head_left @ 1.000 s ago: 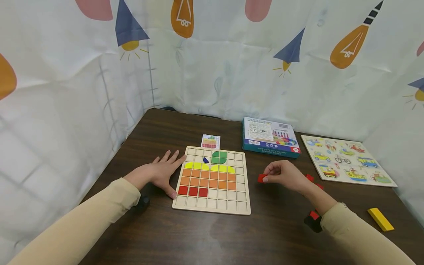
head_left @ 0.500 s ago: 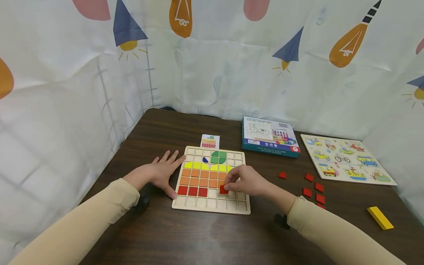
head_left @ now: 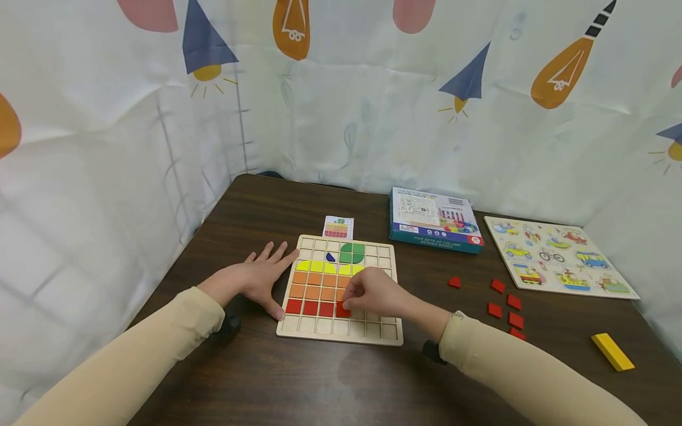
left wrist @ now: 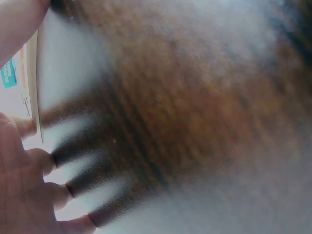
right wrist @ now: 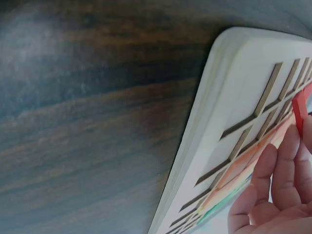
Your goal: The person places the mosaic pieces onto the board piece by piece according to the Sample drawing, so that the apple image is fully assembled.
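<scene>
A wooden grid board (head_left: 341, 338) lies on the table, holding rows of yellow, orange and red tiles plus green and dark blue pieces. My right hand (head_left: 379, 293) pinches a red square tile (head_left: 342, 309) at the fourth cell of the red row, beside three red tiles. In the right wrist view the red tile (right wrist: 301, 108) stands tilted between thumb and fingertips. Fingers spread, my left hand (head_left: 260, 278) rests at the board's left edge, its thumb touching the frame. The left wrist view shows those fingers (left wrist: 29, 170) straight on the tabletop.
Several loose red tiles (head_left: 494, 309) lie to the right. Behind the board are a small picture card (head_left: 338, 226) and a boxed toy set (head_left: 434, 220). A vehicle puzzle board (head_left: 559, 257) lies far right, with a yellow block (head_left: 613, 351) nearer.
My right hand has carried the red tile left from beside the board, over the grid, to the fourth cell of the red row. The left hand stays in place.
</scene>
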